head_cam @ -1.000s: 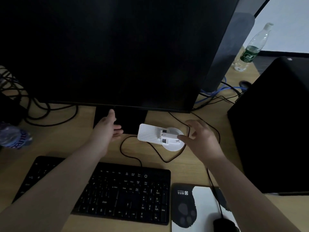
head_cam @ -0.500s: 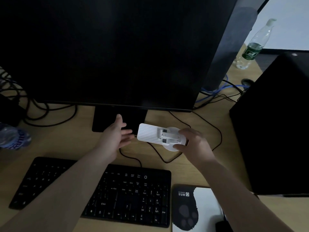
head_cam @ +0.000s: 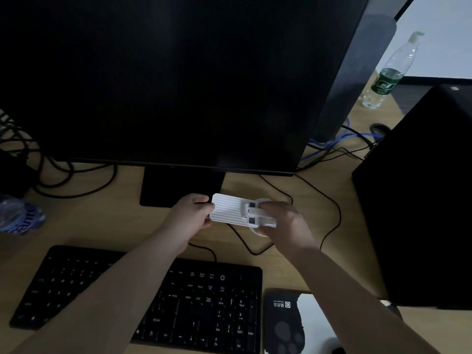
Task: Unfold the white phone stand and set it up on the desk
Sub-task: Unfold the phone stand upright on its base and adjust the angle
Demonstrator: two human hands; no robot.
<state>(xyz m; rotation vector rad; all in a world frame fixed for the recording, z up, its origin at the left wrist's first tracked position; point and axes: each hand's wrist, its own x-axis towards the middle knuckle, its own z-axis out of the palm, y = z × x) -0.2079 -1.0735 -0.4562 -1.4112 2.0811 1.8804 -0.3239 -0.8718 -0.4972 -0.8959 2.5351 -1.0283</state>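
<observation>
Both hands grip the folded white phone stand (head_cam: 231,210) just above the table (head_cam: 107,221), below the monitor (head_cam: 166,80): left hand (head_cam: 190,217) fingers pinch its ribbed end, right hand (head_cam: 284,223) closes over its round base. A nearly empty clear bottle (head_cam: 390,72) stands far right.

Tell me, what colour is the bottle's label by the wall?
Green, on the clear bottle, seen in the head view.

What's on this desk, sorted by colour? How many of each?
Black: 3, the monitor, keyboard, computer tower
White: 1, the phone stand
Clear: 2, the upright bottle, lying bottle
Black-and-white: 1, the mouse pad
Total: 7
</observation>
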